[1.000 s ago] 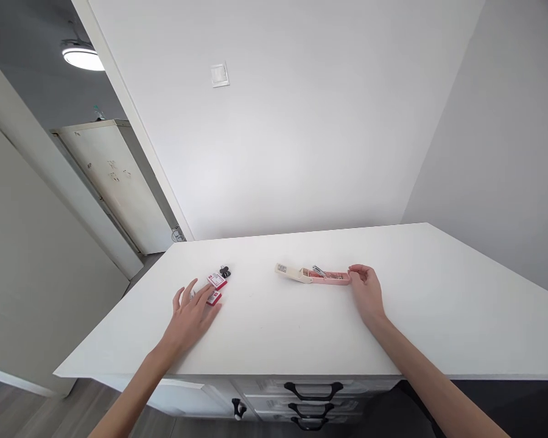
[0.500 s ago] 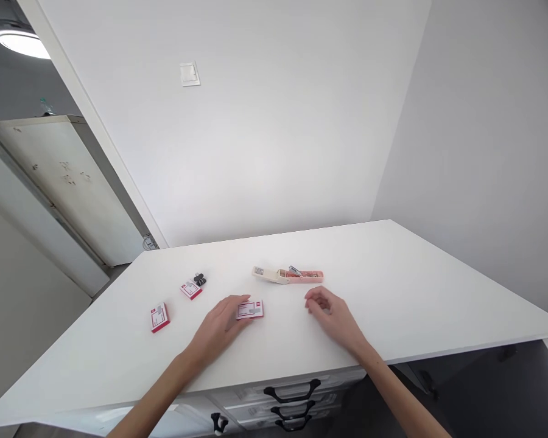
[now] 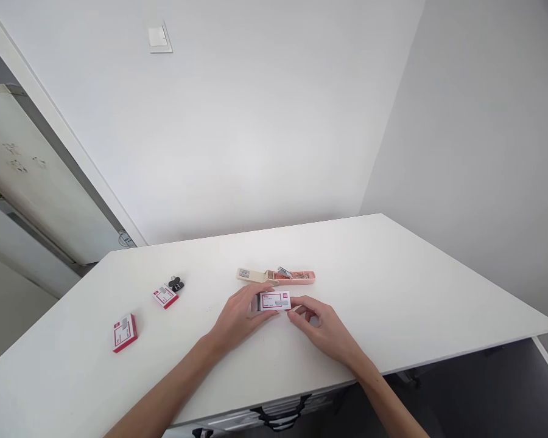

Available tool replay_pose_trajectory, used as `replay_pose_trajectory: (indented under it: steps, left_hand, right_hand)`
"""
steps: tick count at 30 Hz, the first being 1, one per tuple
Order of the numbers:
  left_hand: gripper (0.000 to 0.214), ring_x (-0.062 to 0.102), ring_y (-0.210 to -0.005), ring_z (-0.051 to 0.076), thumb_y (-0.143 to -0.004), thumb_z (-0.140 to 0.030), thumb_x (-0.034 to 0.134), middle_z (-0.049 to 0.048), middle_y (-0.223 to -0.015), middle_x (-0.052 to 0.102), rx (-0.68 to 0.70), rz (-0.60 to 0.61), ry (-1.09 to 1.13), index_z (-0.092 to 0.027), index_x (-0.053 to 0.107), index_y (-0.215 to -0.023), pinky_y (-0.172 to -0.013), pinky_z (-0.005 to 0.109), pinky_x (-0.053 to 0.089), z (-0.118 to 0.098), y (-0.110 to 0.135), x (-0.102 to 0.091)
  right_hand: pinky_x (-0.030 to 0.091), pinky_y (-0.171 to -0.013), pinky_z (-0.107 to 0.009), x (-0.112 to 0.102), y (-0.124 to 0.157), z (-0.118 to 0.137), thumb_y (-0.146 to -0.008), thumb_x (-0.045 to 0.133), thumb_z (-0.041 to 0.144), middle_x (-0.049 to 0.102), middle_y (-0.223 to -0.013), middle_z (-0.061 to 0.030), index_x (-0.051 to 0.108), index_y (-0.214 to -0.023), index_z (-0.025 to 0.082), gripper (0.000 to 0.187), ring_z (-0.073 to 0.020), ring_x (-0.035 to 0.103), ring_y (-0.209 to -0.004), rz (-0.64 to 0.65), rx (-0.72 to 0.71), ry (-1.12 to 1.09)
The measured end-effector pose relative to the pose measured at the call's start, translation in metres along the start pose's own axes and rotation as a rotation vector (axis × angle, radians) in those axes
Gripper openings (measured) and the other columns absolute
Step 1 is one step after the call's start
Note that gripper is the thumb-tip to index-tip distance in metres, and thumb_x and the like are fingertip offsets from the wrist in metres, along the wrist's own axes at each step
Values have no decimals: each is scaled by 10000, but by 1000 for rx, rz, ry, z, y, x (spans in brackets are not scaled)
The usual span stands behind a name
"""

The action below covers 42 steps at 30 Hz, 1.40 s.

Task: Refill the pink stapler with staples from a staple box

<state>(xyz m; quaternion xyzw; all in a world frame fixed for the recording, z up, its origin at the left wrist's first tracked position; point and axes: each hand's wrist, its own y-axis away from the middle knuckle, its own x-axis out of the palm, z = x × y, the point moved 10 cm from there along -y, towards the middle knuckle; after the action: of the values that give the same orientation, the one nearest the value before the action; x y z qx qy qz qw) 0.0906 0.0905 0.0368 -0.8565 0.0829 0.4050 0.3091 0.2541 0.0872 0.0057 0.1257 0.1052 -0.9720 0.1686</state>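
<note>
Between my two hands is a small white and red staple box (image 3: 276,300), raised slightly at the near middle of the table. Its sleeve sits off to the right, and a grey strip of the inner part shows at its left end. My left hand (image 3: 242,313) grips that left end between thumb and fingers. At the right end, my right hand (image 3: 317,322) pinches the sleeve with thumb and forefinger. Just beyond my hands, a pink and cream stapler (image 3: 296,278) lies folded open, a metal part sticking up near its hinge.
Two more red and white boxes, one nearer (image 3: 125,332) and one farther (image 3: 165,296), lie on the left of the white table (image 3: 393,286). A small black object (image 3: 176,283) touches the farther one. Behind the table rises a wall with a light switch (image 3: 159,38). Black-handled drawers (image 3: 281,417) are below.
My right hand has come left and taken hold of the box's right end. The box now shows its inner part at the left. The view has shifted right and down.
</note>
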Motion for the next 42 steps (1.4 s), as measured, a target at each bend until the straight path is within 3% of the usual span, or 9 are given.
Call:
replay_pose_trajectory:
  steps: [4, 10, 14, 18, 23, 29, 34, 39, 42]
  left_hand:
    - [406, 689, -1106, 192, -918, -425, 700, 26, -1214, 719, 67, 28, 15, -288, 560, -1274, -927, 336, 571, -9, -1, 5]
    - [335, 669, -1105, 192, -990, -373, 589, 39, -1253, 689, -28, 110, 57, -289, 532, -1309, -948, 349, 557, -2, -4, 8]
    - [270, 661, -1050, 184, -1028, -305, 482, 37, -1202, 687, -83, 120, 50, -283, 534, -1292, -917, 340, 550, 6, -3, 7]
    - [197, 657, -1031, 182, -1015, -294, 498, 25, -1177, 691, -106, 96, 57, -275, 546, -1206, -918, 338, 536, 11, -1, 7]
    - [66, 654, -1004, 173, -1007, -301, 508, 3, -1134, 705, -178, 65, 84, -266, 550, -1044, -898, 327, 533, 19, -2, 6]
    - [204, 662, -1047, 203, -999, -395, 523, 35, -1194, 704, -266, 104, 138, -271, 535, -1161, -915, 364, 535, 18, -3, 7]
    - [248, 683, -1093, 212, -1031, -420, 441, 62, -1200, 716, -304, 114, 236, -262, 531, -1200, -874, 341, 536, 14, -3, 6]
    - [232, 703, -993, 208, -993, -460, 522, 32, -1017, 768, -397, 124, 320, -267, 518, -1122, -614, 263, 473, 19, -1, 9]
    - [236, 707, -928, 197, -971, -461, 568, 14, -954, 781, -437, 122, 363, -267, 498, -1083, -616, 263, 457, 19, 0, 9]
  right_hand:
    - [488, -767, -329, -2, -1, -10, -977, 539, 505, 749, -874, -38, 762, -1060, 242, 355, -226, 674, -858, -28, 80, -9]
    - [515, -715, -317, -14, 6, -23, -960, 556, 572, 742, -835, -52, 736, -1068, 228, 403, -228, 681, -818, -166, 144, -30]
    - [576, -664, -324, -23, 14, -23, -969, 538, 574, 727, -900, -72, 723, -1054, 223, 405, -213, 676, -767, -266, 144, -46]
    - [632, -632, -333, -25, 18, -14, -993, 522, 519, 695, -1150, -90, 737, -1111, 252, 363, -218, 671, -871, -321, 42, -35]
    - [648, -601, -344, -23, 20, -9, -1004, 528, 462, 680, -1228, -55, 780, -1077, 307, 304, -188, 663, -792, -336, -22, 71]
    - [682, -656, -354, -30, 21, -11, -989, 558, 460, 686, -1217, -50, 775, -1062, 290, 286, -200, 677, -867, -377, -1, -4]
    - [690, -684, -372, -33, 21, -16, -976, 574, 494, 703, -1167, -71, 726, -1069, 249, 303, -240, 704, -967, -396, 46, -155]
    - [676, -740, -400, -25, 19, -26, -939, 633, 532, 741, -1093, -83, 650, -1106, 235, 341, -257, 754, -904, -334, 121, -241]
    - [668, -778, -403, -24, 18, -27, -920, 668, 529, 736, -1101, -69, 566, -1225, 257, 421, -253, 769, -895, -332, 114, -301]
